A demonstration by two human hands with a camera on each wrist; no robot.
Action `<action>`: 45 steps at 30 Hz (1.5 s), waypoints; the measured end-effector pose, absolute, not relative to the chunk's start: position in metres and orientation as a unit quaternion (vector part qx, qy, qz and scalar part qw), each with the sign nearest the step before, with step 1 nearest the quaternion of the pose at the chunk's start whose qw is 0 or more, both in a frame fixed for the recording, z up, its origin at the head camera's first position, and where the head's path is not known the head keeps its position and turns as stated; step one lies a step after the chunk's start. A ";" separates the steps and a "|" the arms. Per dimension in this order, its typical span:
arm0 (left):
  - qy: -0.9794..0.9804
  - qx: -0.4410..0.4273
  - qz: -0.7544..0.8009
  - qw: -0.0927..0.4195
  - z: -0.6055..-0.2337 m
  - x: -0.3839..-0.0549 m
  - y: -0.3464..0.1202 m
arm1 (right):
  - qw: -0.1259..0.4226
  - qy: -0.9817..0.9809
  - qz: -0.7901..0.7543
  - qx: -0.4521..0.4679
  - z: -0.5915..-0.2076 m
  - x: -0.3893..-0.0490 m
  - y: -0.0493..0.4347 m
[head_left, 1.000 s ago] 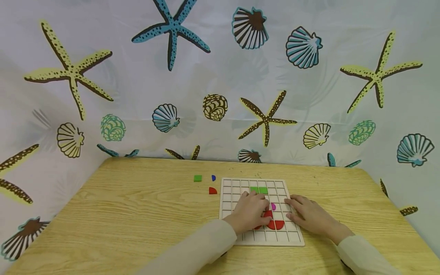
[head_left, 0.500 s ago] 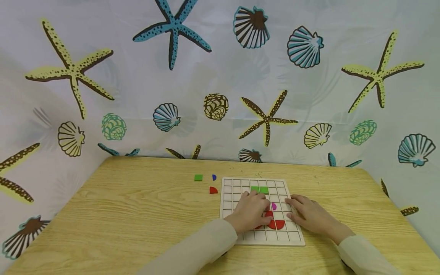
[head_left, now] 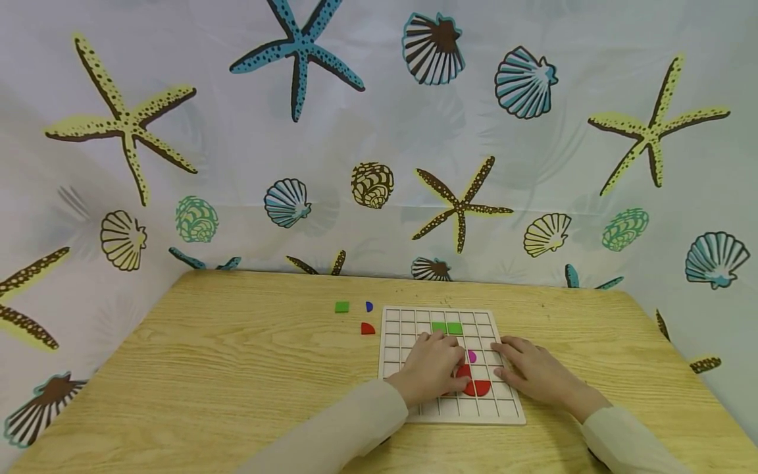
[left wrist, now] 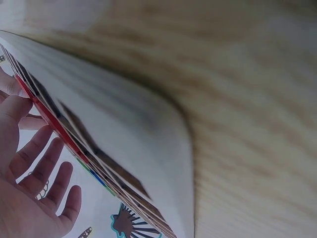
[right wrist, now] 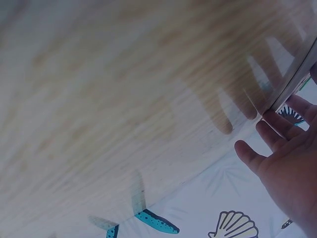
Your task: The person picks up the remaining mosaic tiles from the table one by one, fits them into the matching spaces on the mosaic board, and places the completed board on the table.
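In the head view a white grid board (head_left: 438, 409) lies on the wooden table. My left hand (head_left: 430, 368) rests over its middle, thumb at the red curved pieces (head_left: 482, 388) and fingertips down on the grid. Part of the red pieces is hidden under this hand. The left wrist view shows thumb and index finger right at a red piece (left wrist: 54, 124), the other fingers spread. My right hand (head_left: 537, 372) touches the board's right edge with its fingertips, fingers loosely extended. Two green squares (head_left: 447, 328) and a magenta half-round piece (head_left: 472, 356) sit in the grid.
Left of the board lie a green square (head_left: 341, 307), a blue half-round piece (head_left: 370, 307) and a red quarter-round piece (head_left: 368, 328) on the table (head_left: 237, 368). Behind it hangs a white cloth (head_left: 331, 145) printed with shells and starfish, closing the back and both sides.
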State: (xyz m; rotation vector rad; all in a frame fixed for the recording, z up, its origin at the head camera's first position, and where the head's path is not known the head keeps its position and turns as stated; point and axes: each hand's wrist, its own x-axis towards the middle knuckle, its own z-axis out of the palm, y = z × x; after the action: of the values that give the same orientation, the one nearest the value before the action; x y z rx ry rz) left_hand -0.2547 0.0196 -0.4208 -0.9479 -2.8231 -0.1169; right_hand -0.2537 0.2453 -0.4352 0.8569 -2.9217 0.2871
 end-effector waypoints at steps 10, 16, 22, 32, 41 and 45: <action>-0.941 -0.325 -0.049 0.083 -0.423 -0.256 0.018 | 0.043 -0.954 0.090 0.281 -0.437 -0.255 0.247; -0.939 -0.329 -0.058 0.085 -0.422 -0.256 0.016 | 0.039 -0.956 0.090 0.278 -0.436 -0.255 0.247; -0.940 -0.326 -0.060 0.087 -0.421 -0.255 0.012 | 0.040 -0.955 0.090 0.278 -0.435 -0.253 0.247; -0.937 -0.325 -0.081 0.094 -0.418 -0.257 -0.007 | 0.037 -0.957 0.088 0.274 -0.435 -0.253 0.247; -0.942 -0.306 -0.085 0.106 -0.418 -0.263 -0.032 | 0.041 -0.955 0.087 0.279 -0.435 -0.254 0.247; -0.949 -0.284 -0.081 0.110 -0.417 -0.267 -0.043 | 0.039 -0.955 0.086 0.279 -0.435 -0.255 0.247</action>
State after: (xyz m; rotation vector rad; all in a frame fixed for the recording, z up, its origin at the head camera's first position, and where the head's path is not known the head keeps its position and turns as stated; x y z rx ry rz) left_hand -0.2672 -0.0428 -0.4170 -0.8342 -2.7898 -0.2377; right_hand -0.2547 0.2469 -0.4354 0.8566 -2.9293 0.2651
